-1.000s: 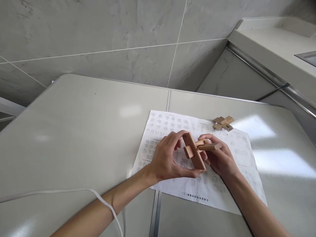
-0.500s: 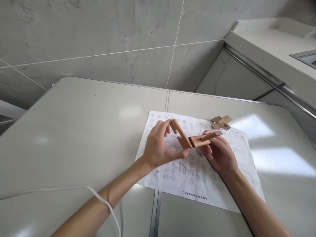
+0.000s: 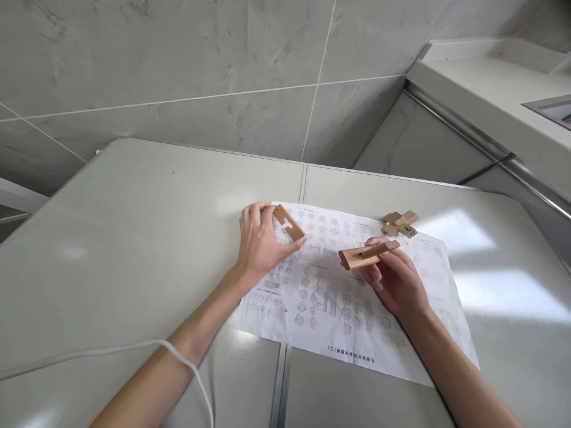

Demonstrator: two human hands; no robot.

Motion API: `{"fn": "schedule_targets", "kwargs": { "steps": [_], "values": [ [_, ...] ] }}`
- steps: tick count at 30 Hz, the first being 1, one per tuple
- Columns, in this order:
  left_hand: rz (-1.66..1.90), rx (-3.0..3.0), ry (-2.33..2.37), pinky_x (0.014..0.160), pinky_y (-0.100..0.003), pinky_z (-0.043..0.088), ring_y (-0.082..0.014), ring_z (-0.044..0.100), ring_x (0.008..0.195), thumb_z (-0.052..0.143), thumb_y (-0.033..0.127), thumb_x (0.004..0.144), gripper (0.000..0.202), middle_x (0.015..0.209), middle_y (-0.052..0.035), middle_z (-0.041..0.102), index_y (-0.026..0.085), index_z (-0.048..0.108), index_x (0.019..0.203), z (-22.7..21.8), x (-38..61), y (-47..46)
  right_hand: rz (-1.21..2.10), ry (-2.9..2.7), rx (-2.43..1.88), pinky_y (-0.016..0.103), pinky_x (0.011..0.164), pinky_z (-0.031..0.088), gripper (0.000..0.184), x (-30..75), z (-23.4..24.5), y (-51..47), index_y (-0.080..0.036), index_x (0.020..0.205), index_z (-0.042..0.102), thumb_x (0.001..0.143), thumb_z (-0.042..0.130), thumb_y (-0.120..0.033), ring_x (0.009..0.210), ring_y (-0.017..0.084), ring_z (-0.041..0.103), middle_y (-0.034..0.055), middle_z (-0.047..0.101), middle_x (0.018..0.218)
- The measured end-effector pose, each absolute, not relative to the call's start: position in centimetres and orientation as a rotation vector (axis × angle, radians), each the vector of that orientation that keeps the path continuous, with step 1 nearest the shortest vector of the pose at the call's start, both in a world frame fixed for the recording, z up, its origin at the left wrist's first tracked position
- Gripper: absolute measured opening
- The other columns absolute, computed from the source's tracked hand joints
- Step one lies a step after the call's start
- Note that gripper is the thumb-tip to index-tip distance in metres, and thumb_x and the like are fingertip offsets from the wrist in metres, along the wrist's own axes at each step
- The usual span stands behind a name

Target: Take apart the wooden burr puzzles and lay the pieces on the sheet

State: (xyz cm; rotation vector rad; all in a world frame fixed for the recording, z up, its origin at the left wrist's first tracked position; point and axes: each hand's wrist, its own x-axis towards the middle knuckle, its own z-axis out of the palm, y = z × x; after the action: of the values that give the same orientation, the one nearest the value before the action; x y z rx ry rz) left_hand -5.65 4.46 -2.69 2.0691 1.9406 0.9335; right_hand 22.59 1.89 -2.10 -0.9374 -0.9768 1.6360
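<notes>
My left hand (image 3: 260,242) pinches a flat notched wooden piece (image 3: 289,222) low over the upper left part of a printed instruction sheet (image 3: 352,309). My right hand (image 3: 395,279) grips two long wooden bars (image 3: 366,255) held together, a little above the sheet's middle right. The two hands are apart, about a hand's width between the pieces. A small assembled wooden cross (image 3: 400,223) with a dark number mark lies at the sheet's far right corner, beyond my right hand.
The sheet lies on a pale grey table (image 3: 143,238) with a seam (image 3: 281,380) down its middle. A white cable (image 3: 134,348) crosses my left forearm. Grey tiled wall stands behind; a white counter (image 3: 491,95) rises at the right.
The joined wooden pieces have come apart. My left hand has carried the notched piece away to the upper left, down near the paper. My right hand has stayed put with the bars.
</notes>
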Motion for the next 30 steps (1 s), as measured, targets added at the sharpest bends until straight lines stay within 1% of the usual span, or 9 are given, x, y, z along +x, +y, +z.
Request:
{"fn": "schedule_targets", "kwargs": {
  "steps": [5, 9, 15, 17, 21, 23, 25, 27, 30],
  "values": [
    [0.914, 2.089, 1.956, 0.116, -0.059, 0.044, -0.0409, 0.049, 0.136, 0.085, 0.069, 0.078, 0.077, 0.141, -0.0190, 0.057, 0.017, 0.061, 0.131, -2.9, -5.6, 4.5, 1.624, -1.003, -0.964, 0.030, 0.046, 0.038, 0.018, 22.6, -2.1, 1.9, -0.025, 0.110, 0.069, 0.100, 0.068, -0.040, 0.045, 0.014, 0.042, -0.0053, 0.051, 0.055],
    [0.921, 2.113, 1.970, 0.113, -0.062, 0.046, -0.0417, 0.051, 0.132, 0.081, 0.074, 0.081, 0.077, 0.139, -0.0194, 0.057, 0.018, 0.061, 0.131, -3.0, -5.5, 4.6, 1.617, -1.016, -0.988, 0.031, 0.046, 0.036, 0.019, 22.7, -2.2, 1.8, -0.026, 0.109, 0.068, 0.099, 0.068, -0.041, 0.045, 0.015, 0.040, -0.0054, 0.050, 0.055],
    [0.924, 2.149, 1.997, 0.112, -0.064, 0.046, -0.0431, 0.052, 0.132, 0.076, 0.074, 0.085, 0.072, 0.138, -0.0206, 0.057, 0.019, 0.062, 0.129, -3.3, -5.3, 4.6, 1.621, -1.019, -0.993, 0.030, 0.045, 0.035, 0.019, 22.7, -2.1, 1.8, -0.026, 0.107, 0.068, 0.098, 0.069, -0.042, 0.044, 0.015, 0.040, -0.0053, 0.050, 0.055],
    [0.931, 2.161, 1.989, 0.113, -0.065, 0.046, -0.0439, 0.051, 0.134, 0.075, 0.075, 0.086, 0.074, 0.140, -0.0216, 0.056, 0.019, 0.061, 0.132, -3.5, -5.3, 4.6, 1.612, -1.032, -1.003, 0.030, 0.044, 0.036, 0.020, 22.7, -2.2, 1.8, -0.026, 0.109, 0.067, 0.099, 0.069, -0.043, 0.044, 0.015, 0.040, -0.0054, 0.050, 0.055],
    [0.943, 2.193, 1.964, 0.116, -0.065, 0.043, -0.0455, 0.047, 0.142, 0.071, 0.080, 0.087, 0.085, 0.148, -0.0242, 0.054, 0.017, 0.056, 0.142, -3.7, -5.3, 4.5, 1.628, -1.040, -0.996, 0.030, 0.045, 0.038, 0.021, 22.8, -2.4, 1.7, -0.025, 0.110, 0.069, 0.100, 0.069, -0.043, 0.045, 0.015, 0.043, -0.0046, 0.052, 0.056],
    [0.969, 2.219, 1.943, 0.118, -0.065, 0.042, -0.0451, 0.046, 0.146, 0.069, 0.079, 0.089, 0.085, 0.151, -0.0254, 0.053, 0.016, 0.054, 0.145, -3.6, -5.4, 4.5, 1.643, -1.050, -0.998, 0.029, 0.045, 0.039, 0.021, 22.7, -2.3, 1.7, -0.025, 0.110, 0.070, 0.100, 0.070, -0.044, 0.047, 0.015, 0.045, -0.0039, 0.054, 0.056],
    [1.023, 2.248, 1.904, 0.120, -0.063, 0.041, -0.0434, 0.046, 0.148, 0.067, 0.075, 0.093, 0.079, 0.151, -0.0244, 0.054, 0.016, 0.056, 0.144, -3.2, -5.4, 4.4, 1.648, -1.075, -1.010, 0.029, 0.045, 0.040, 0.022, 22.5, -2.2, 1.6, -0.025, 0.109, 0.070, 0.101, 0.072, -0.045, 0.049, 0.016, 0.047, -0.0033, 0.055, 0.057],
    [1.100, 2.264, 1.848, 0.121, -0.061, 0.042, -0.0404, 0.049, 0.146, 0.068, 0.068, 0.096, 0.065, 0.147, -0.0205, 0.059, 0.019, 0.061, 0.138, -2.7, -5.3, 4.4, 1.645, -1.111, -1.033, 0.030, 0.046, 0.042, 0.024, 22.3, -2.0, 1.5, -0.025, 0.108, 0.070, 0.100, 0.073, -0.048, 0.051, 0.017, 0.049, -0.0027, 0.056, 0.058],
    [1.204, 2.263, 1.697, 0.114, -0.056, 0.049, -0.0340, 0.061, 0.132, 0.068, 0.055, 0.102, 0.039, 0.129, -0.0134, 0.071, 0.023, 0.068, 0.124, -1.9, -5.0, 4.1, 1.644, -1.162, -1.061, 0.030, 0.046, 0.044, 0.026, 22.2, -2.1, 1.4, -0.026, 0.108, 0.069, 0.101, 0.072, -0.050, 0.051, 0.018, 0.052, -0.0017, 0.059, 0.060]
  ]
}}
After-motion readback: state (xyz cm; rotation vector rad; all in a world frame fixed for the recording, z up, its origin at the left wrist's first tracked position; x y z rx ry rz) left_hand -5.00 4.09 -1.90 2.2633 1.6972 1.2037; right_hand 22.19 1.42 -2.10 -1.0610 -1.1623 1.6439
